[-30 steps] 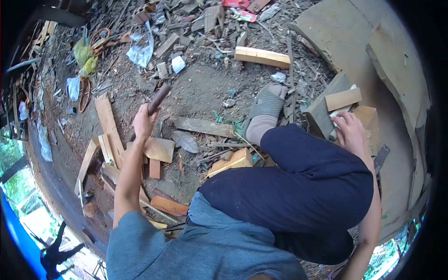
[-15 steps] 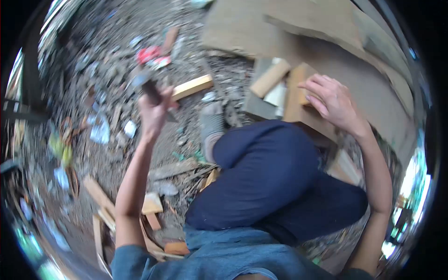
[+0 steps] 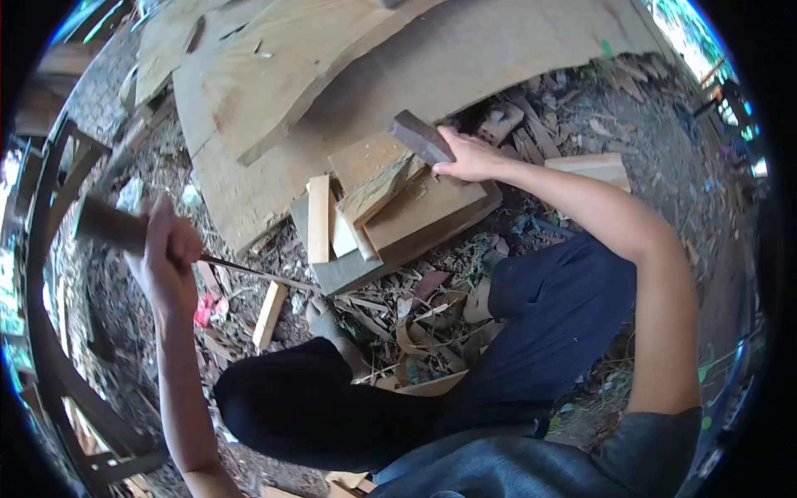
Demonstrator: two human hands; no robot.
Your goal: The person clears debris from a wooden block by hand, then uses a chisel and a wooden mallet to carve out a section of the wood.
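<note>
Dark block [image 3: 422, 137] was at 12 o'clock, near split wood [image 3: 382, 189]; right hand [image 3: 471, 158] pinched its 4-o'clock end. Left hand [image 3: 172, 249], 9 o'clock, was wrapped around tool [image 3: 112, 226]. Judged stiff, moderately heavy, not fragile; mid-length hold suited balance.

Soft daylight falls fairly evenly across the scene, with white glare at the upper-right and left edges and a muted shadow under the curved wooden slab [image 3: 307, 70]. Motion blur softens the left hand [image 3: 170, 241] and its dark handle [image 3: 110, 226]; the right hand [image 3: 471, 158] and its dark block [image 3: 422, 138] look clearer. Fisheye distortion bends the borders into black corners.
</note>
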